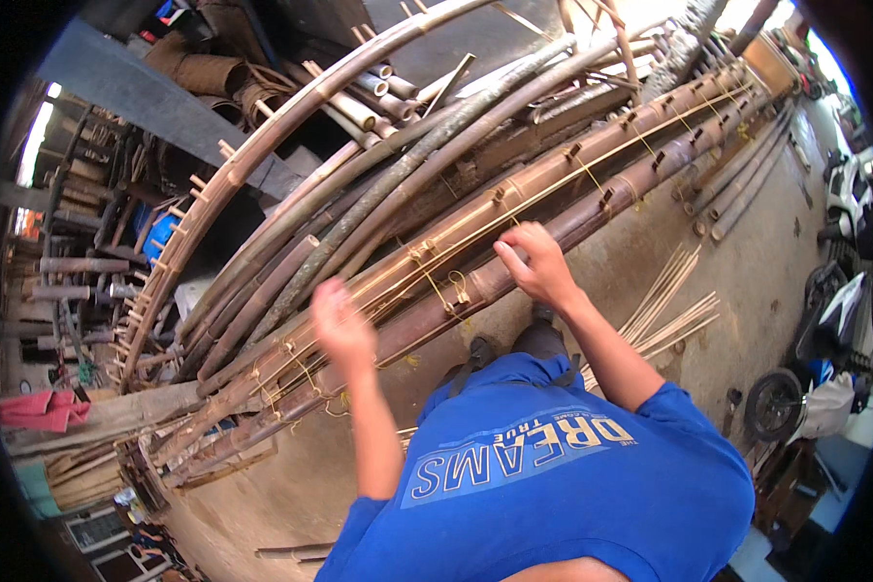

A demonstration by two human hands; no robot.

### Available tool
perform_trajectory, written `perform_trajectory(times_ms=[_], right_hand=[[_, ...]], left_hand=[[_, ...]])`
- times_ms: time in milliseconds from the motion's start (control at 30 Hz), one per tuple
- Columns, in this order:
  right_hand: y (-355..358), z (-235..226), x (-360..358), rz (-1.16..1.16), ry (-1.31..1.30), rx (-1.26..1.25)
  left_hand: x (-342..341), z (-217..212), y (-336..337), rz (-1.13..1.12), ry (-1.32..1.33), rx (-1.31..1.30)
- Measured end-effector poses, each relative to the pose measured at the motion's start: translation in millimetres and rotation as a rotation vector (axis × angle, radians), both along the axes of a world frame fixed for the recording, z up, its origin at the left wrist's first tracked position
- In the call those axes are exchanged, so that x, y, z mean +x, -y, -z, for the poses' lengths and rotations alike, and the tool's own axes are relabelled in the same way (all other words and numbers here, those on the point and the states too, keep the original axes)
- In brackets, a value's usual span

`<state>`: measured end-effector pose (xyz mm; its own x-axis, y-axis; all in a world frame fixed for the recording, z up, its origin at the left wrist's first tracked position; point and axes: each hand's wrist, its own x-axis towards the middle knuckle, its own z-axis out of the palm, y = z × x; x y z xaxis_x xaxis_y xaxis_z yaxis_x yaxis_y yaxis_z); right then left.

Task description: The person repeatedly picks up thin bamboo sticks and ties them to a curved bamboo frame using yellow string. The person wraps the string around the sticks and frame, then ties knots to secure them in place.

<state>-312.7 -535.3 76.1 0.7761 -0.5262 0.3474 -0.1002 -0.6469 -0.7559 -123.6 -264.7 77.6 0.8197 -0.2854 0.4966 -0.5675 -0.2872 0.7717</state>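
Gripping the yellow cord (435, 281) on the bamboo poles (514, 209), my right hand (538, 264) pinches shut while my left hand (341, 325) blurs, grip unclear.

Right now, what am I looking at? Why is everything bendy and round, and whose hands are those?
There is no machine here. A person wears a small camera on their head, and it looks down at their own two arms. Its lens sees very wide, so straight poles look curved near the edges.

The blue at the bottom is the person's shirt. The right hand rests on a long frame of brown bamboo poles, and its fingers seem to pinch a thin yellow tie there. The left hand is blurry and hovers by the same poles; I cannot tell if it holds anything.

Yellow string binds the poles together. Thin bamboo strips lie on the concrete ground. More poles are stacked behind, a red cloth lies at the left, and motorbikes are parked at the right.
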Motion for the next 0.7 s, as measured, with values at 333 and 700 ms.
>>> perform_trajectory(times_ms=[333, 700], right_hand=[[18, 66, -32, 0.657, 0.947, 1.698], [135, 55, 111, -0.175, -0.603, -0.047]], left_hand=[[-75, 64, 245, 0.395, -0.101, 0.657], [-68, 67, 253, 0.457, -0.121, 0.676]])
